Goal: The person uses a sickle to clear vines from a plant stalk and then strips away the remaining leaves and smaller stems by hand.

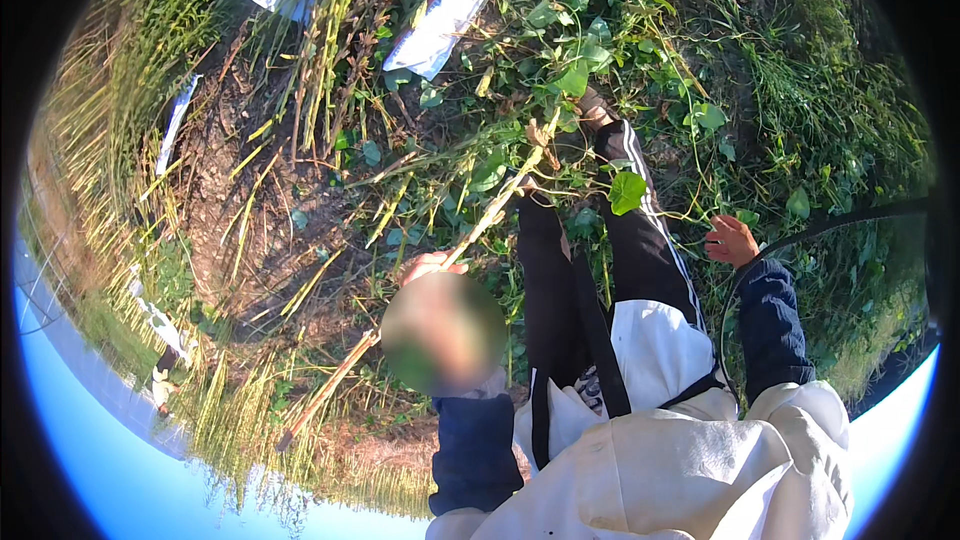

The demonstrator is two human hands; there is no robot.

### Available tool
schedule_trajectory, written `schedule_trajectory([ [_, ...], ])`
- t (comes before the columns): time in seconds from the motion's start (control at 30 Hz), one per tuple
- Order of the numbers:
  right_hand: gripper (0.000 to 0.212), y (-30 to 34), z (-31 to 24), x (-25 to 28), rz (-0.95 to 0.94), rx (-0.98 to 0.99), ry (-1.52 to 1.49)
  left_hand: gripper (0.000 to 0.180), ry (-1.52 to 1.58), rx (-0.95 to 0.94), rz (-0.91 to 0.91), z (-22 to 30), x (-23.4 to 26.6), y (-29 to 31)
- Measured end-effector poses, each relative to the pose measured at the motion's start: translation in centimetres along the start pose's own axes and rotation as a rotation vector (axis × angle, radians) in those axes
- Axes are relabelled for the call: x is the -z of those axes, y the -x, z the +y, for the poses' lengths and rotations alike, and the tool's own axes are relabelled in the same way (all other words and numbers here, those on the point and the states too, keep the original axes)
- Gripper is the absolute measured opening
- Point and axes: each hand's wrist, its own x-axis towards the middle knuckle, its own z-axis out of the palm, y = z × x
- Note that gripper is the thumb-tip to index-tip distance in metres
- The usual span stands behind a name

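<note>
A long dry yellowish stalk (pixel 492 212) slants across the middle, its brownish lower end at the left and its tip among the leaves. My left hand (pixel 432 264) is closed around it partway along; a round blur covers most of that hand. Out to the right, beside my leg, my right hand (pixel 732 241) hangs over the green growth with its fingers slightly bent and apart, nothing visible in them. Thin vines run close to its fingertips. A heart-shaped green leaf (pixel 626 192) shows in front of my legs.
Green vines (pixel 590 45) tangle around my feet. Cut stalks (pixel 320 70) lie at the upper left near white sacks (pixel 455 5). Stubble and bare soil (pixel 225 195) spread leftward. A dark curved strap or tube (pixel 830 230) arcs past my right arm. Another person (pixel 165 375) is at the far left.
</note>
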Motion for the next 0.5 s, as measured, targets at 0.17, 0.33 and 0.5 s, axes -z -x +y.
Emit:
schedule_trajectory([
  [0.17, 0.016, 0.9, -14.4, -9.6, 0.374, 0.467, 0.642, 0.007, -0.096, -0.160, -0.070, 0.7, 0.3, -0.3],
  [0.33, 0.032, -0.7, -25.1, -23.0, -0.114, 1.027, 0.544, 0.022, -0.124, -0.135, -0.109, 1.7, -0.6, -0.4],
  [0.5, 0.026, -0.8, -27.4, -26.6, -0.734, 0.633, 0.356, 0.022, -0.103, -0.221, -0.199, 0.1, 0.0, 0.0],
])
